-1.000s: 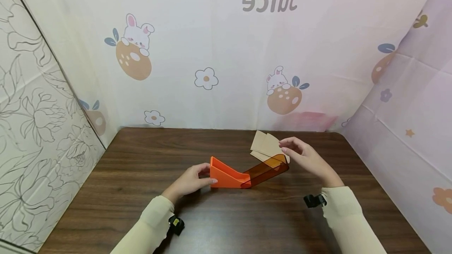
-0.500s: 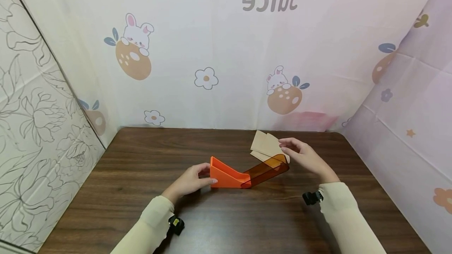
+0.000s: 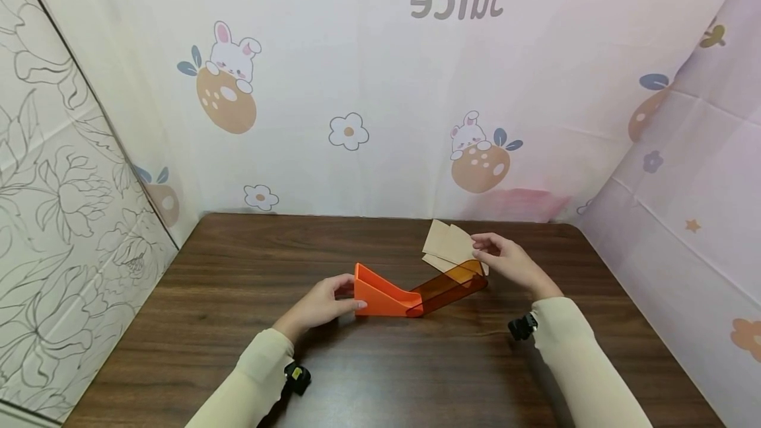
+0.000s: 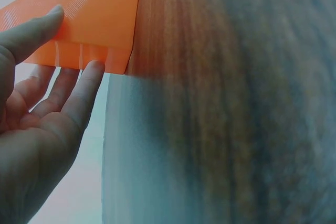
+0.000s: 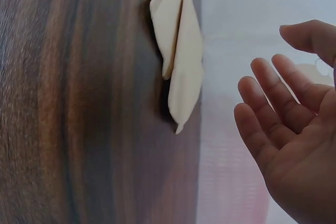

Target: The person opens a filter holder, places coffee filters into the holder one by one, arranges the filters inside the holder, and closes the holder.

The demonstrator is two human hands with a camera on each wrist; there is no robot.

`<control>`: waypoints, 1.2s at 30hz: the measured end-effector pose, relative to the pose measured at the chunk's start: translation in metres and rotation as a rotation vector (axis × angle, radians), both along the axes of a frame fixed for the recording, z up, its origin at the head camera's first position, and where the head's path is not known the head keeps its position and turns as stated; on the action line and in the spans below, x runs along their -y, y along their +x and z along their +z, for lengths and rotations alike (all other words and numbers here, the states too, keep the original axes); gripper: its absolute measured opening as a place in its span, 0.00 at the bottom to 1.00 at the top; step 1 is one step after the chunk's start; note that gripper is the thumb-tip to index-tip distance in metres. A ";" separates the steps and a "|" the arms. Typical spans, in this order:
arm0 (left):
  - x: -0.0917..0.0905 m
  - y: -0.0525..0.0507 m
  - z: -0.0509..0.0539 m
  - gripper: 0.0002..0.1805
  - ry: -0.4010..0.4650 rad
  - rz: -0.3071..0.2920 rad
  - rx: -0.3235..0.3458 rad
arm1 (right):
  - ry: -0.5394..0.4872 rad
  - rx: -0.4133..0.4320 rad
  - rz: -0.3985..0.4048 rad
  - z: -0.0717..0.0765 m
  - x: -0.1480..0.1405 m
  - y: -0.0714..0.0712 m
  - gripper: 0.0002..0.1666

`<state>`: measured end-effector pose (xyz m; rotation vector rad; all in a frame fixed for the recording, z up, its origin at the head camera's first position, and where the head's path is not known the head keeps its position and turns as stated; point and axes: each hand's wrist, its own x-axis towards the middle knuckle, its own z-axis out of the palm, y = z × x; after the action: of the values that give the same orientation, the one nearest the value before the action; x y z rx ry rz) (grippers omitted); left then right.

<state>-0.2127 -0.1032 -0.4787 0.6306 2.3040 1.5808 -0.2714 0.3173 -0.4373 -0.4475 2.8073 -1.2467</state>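
My left hand [image 3: 321,302] grips the tall end of an orange plastic box [image 3: 383,297] on the table. In the left wrist view my thumb lies on the side of the orange box [image 4: 100,14], while fingertips touch its end wall. From the box's low end a see-through amber lid [image 3: 447,290] swings out to the right, tilted up. Behind it lie several tan papers [image 3: 447,244], which look like folded coffee filters. My right hand [image 3: 508,259] hovers by the lid's raised end and the papers, its fingers loosely bent around nothing; the right wrist view shows its palm bare.
The dark wood table [image 3: 250,263] ends at a patterned cloth backdrop [image 3: 392,84] just behind the papers. A side cloth [image 3: 701,216] hangs on the right, and a floral panel [image 3: 65,203] stands on the left. Each wrist wears a small black camera [image 3: 523,327].
My right wrist and forearm have shifted slightly to the left, with the fingertips staying near the papers. The left hand, box, lid and papers have not moved.
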 end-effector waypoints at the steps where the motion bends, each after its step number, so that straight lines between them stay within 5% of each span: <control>1: 0.000 0.000 0.000 0.22 -0.001 0.003 0.001 | 0.009 -0.003 -0.001 -0.002 -0.001 -0.002 0.29; 7: -0.002 0.003 0.003 0.21 -0.007 0.021 -0.002 | 0.036 0.005 -0.012 -0.011 -0.005 -0.010 0.34; 14: -0.004 0.017 0.032 0.19 0.010 0.004 -0.007 | 0.046 0.014 -0.024 -0.017 -0.008 -0.017 0.35; 17: -0.005 0.019 0.035 0.19 0.014 0.003 -0.004 | 0.049 0.009 -0.030 -0.019 -0.008 -0.020 0.33; 25: -0.003 0.002 0.002 0.21 0.004 0.016 -0.007 | 0.073 0.018 -0.047 -0.028 -0.005 -0.028 0.34; 36: 0.000 0.001 0.001 0.21 0.000 -0.002 -0.008 | 0.101 0.061 -0.079 -0.033 -0.006 -0.042 0.38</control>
<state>-0.2119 -0.1027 -0.4780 0.6404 2.3090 1.5801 -0.3135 0.3229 -0.4704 -0.2913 2.8454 -1.1045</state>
